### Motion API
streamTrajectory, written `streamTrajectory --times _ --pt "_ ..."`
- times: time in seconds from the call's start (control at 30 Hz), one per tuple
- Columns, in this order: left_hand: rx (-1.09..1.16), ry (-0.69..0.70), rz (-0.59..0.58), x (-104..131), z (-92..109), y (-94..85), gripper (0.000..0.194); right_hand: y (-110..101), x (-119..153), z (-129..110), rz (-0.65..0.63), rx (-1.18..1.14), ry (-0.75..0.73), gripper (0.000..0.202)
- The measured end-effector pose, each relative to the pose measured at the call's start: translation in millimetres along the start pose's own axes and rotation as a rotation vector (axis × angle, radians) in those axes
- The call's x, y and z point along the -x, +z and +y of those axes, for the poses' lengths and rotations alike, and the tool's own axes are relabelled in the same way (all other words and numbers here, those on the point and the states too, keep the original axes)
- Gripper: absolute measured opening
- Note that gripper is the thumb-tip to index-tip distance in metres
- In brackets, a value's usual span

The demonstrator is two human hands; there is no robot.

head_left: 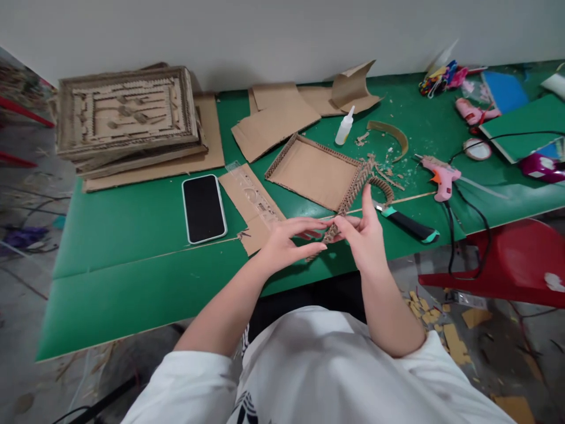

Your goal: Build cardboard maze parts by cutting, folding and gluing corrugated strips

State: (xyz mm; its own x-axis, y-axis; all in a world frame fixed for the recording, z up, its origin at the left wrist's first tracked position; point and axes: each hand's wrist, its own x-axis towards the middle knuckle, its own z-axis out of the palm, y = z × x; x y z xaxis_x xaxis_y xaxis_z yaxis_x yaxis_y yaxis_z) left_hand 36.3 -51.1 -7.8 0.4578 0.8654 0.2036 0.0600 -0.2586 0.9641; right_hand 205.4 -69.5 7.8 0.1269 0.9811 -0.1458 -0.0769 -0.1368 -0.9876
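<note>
A narrow corrugated cardboard strip point(354, 189) with its flutes showing runs slantwise between my hands, and its far end curls over to the right. Near its lower end, my left hand point(291, 240) has its thumb and fingers on either side of the strip. My right hand point(368, 235) grips it between thumb and fingers a little higher up, with the index finger stretched along the strip. Just beyond lies a shallow cardboard tray point(313, 171) edged with fluted strips on its visible sides. Part of the strip is hidden behind my fingers.
A utility knife point(410, 227) lies right of my right hand, near a pink glue gun point(442, 176) with a cord. Left are a phone point(203, 209), a clear ruler point(253, 197) and stacked cardboard panels point(128, 115). A glue bottle point(345, 128) stands behind the tray.
</note>
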Motion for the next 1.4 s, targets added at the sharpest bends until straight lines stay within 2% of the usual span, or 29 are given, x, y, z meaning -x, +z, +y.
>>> streamTrajectory --times 0.07,0.13,0.23,0.3,0.37,0.43,0.53,0.63,0.87,1.0,1.13,1.27,1.4 --pt "-0.005 -0.066 -0.057 2 -1 3.1 0.034 2 -1 -5 0.021 0.072 -0.045 0.103" --pt "-0.026 -0.106 -0.083 2 -2 5.7 0.032 3 -1 -6 0.016 0.164 -0.109 0.092" --pt "-0.074 -0.146 -0.042 2 -3 7.0 0.024 4 -4 -1 0.010 0.359 -0.271 0.069" --pt "-0.055 -0.183 0.013 1 -5 6.7 0.024 4 -5 4 0.088 0.547 -0.443 0.058" --pt "0.026 -0.207 0.074 0 -5 6.2 0.028 4 -5 9 0.232 0.723 -0.659 0.045" --pt "0.082 -0.204 0.123 0 -3 5.7 0.029 3 -3 11 0.311 0.819 -0.881 0.030" --pt "0.010 -0.131 0.147 0 2 4.7 0.024 3 0 11 0.189 0.831 -1.073 0.029" --pt "-0.147 -0.039 0.171 0 5 3.8 0.020 2 0 9 0.074 0.816 -1.087 0.033" --pt "-0.411 0.139 0.219 2 2 3.0 0.025 -3 -3 6 -0.039 0.883 -1.148 0.031" --pt "-0.513 0.294 0.257 1 2 2.9 0.022 -3 -3 5 -0.036 0.948 -1.188 0.026" --pt "-0.565 0.438 0.305 1 0 3.0 0.019 0 -5 3 0.043 1.005 -1.237 0.018" --pt "-0.562 0.473 0.301 0 -1 3.1 0.018 1 -7 -3 -0.002 1.080 -1.269 0.012" --pt "-0.548 0.479 0.274 0 0 3.4 0.017 2 -9 -7 -0.041 1.104 -1.226 0.013"
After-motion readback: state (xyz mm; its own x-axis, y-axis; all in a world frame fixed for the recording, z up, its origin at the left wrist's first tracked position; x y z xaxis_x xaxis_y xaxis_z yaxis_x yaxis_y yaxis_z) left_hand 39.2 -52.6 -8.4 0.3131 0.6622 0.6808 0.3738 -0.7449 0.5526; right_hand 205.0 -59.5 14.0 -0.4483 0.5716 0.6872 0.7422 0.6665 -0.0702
